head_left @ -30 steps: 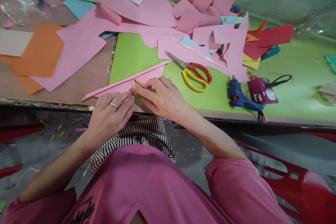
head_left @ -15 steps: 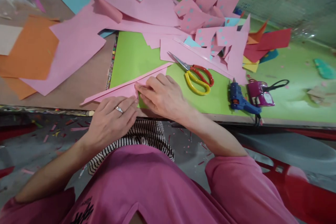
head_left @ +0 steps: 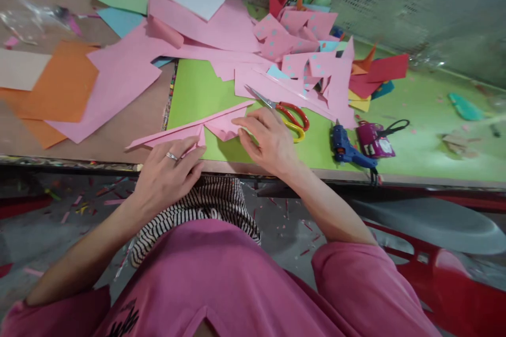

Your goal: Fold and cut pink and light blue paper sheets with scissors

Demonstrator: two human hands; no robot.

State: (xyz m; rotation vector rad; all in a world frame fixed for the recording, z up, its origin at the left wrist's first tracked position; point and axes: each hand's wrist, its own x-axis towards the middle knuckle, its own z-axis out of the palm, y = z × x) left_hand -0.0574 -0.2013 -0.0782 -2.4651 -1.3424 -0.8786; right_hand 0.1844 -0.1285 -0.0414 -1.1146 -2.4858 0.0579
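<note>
A folded pink paper (head_left: 221, 125) lies at the table's front edge, with a long narrow folded strip along its far side and a pleat at its middle. My left hand (head_left: 168, 166), wearing a ring, rests on its left half, with bent fingers holding it down beside the pleat. My right hand (head_left: 269, 139) hovers by its right end, fingers bent and apart, holding nothing; I cannot tell whether a fingertip touches the paper. Just beyond that hand lie scissors (head_left: 293, 116) with red and yellow handles, partly hidden by it.
To the right lie a blue glue gun (head_left: 348, 147) and a purple object (head_left: 373, 139) with a black cord. Dotted pink folded pieces (head_left: 282, 37) pile up at the back. Large pink sheets (head_left: 118, 79) and orange sheets (head_left: 65, 84) cover the left. A red chair (head_left: 454, 274) stands at right.
My right hand has let go of the pleat and moved right, over part of the scissors' handles. The paper's right half now shows. My left hand stays on the paper.
</note>
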